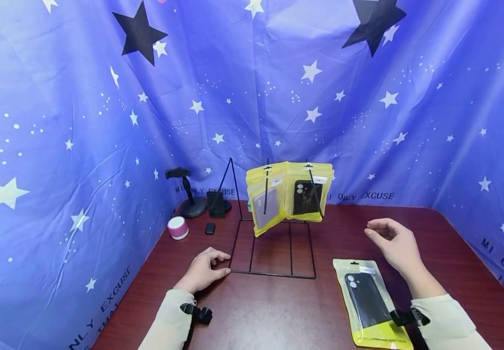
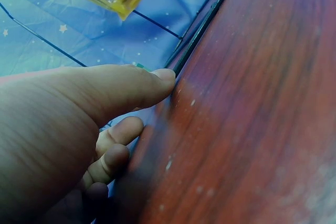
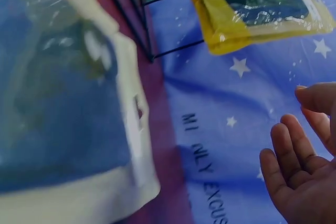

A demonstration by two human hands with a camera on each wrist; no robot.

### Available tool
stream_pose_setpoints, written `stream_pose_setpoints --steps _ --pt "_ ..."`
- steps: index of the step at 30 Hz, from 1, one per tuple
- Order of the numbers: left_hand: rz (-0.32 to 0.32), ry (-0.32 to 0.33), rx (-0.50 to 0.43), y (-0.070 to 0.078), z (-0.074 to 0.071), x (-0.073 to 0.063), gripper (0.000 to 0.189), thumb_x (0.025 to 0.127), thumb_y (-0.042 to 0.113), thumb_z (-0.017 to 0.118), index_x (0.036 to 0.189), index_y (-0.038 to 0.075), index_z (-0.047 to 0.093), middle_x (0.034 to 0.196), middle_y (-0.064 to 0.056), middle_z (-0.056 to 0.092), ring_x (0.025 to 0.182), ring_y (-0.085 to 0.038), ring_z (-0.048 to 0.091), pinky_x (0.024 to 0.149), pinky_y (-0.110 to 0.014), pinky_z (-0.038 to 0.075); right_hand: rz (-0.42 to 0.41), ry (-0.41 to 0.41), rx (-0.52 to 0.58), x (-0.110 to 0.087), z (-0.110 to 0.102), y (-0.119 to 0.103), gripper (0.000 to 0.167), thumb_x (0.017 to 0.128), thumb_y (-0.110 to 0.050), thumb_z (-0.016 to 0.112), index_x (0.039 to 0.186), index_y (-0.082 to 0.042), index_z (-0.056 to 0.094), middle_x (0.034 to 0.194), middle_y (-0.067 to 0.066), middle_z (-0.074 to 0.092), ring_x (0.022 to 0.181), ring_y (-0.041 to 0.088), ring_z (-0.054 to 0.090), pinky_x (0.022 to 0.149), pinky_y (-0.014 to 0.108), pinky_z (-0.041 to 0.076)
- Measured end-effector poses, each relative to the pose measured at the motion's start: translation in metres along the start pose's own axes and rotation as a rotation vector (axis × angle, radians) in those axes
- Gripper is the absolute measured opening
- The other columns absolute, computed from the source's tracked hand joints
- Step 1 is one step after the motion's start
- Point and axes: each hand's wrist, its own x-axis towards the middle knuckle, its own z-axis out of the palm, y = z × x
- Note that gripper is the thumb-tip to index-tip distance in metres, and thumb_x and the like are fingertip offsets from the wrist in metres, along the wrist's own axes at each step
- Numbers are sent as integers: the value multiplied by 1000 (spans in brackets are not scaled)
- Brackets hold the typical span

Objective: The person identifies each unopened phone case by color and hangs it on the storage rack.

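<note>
A black wire display rack [image 1: 271, 274] stands on the table. My left hand [image 1: 206, 270] holds its front left base corner, with the thumb [image 2: 149, 85] against the rod in the left wrist view. From the rack's hooks hang yellow-edged bags with phone cases: a lilac one [image 1: 266, 206] on the left and a black one [image 1: 306, 197] on the right. My right hand [image 1: 396, 243] is in the air right of the rack, fingers loosely bent and holding nothing. Below it, another bagged black phone case [image 1: 368, 301] lies on the table.
On the left stand a black phone stand [image 1: 192, 206], a dark box [image 1: 216, 204] and a pink-and-white round jar [image 1: 177, 227]. A small black object [image 1: 209, 228] lies near them. A blue star-patterned curtain [image 1: 252, 97] encloses the back and sides of the dark red table [image 1: 274, 321].
</note>
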Motion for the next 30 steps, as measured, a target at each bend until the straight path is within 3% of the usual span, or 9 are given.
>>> stream_pose_setpoints --steps 11,21,30 --pt "1 1 0 -1 -1 3 33 84 26 90 115 27 78 99 11 62 90 -12 55 83 -33 49 39 -105 -15 -26 -15 24 27 95 -10 78 120 -1 71 101 -2 74 84 2 67 71 14 50" --pt "-12 -10 -3 1 -2 2 34 84 25 90 115 26 78 100 10 62 90 -12 55 84 -35 49 120 -200 -69 -31 -19 38 32 97 -18 77 123 0 70 107 10 74 85 3 65 71 17 51" --pt "30 10 7 0 0 2 33 84 27 90 115 24 79 99 10 63 89 -11 55 81 -33 49 158 -263 -77 -34 -20 44 34 99 -17 76 126 2 68 113 20 72 87 2 65 72 18 52"
